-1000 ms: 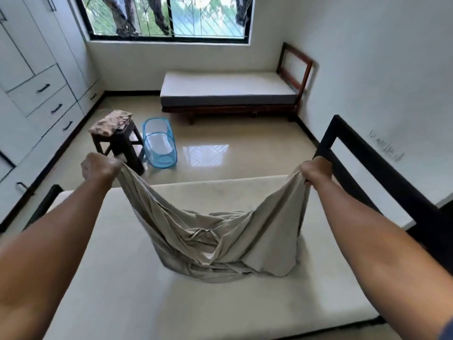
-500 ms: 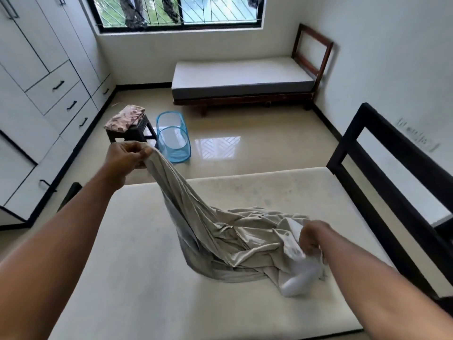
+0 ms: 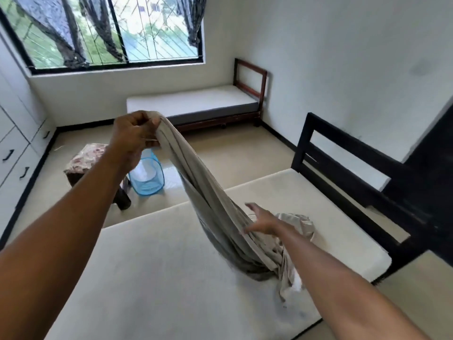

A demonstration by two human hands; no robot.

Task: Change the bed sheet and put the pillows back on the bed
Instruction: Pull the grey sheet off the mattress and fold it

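Left hand (image 3: 133,137) fingers clamp the beige bed sheet (image 3: 208,204); right hand (image 3: 263,223) fingers are apart. Mattress (image 3: 147,278) bare; sheet spreading and pillows pending.

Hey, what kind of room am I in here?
Most likely a bedroom: a bare mattress on a dark bed frame, a second single bed under the window, and a built-in wardrobe with drawers along the left wall.

Open room over the mattress (image 3: 147,278); black headboard (image 3: 355,173) bars the right.
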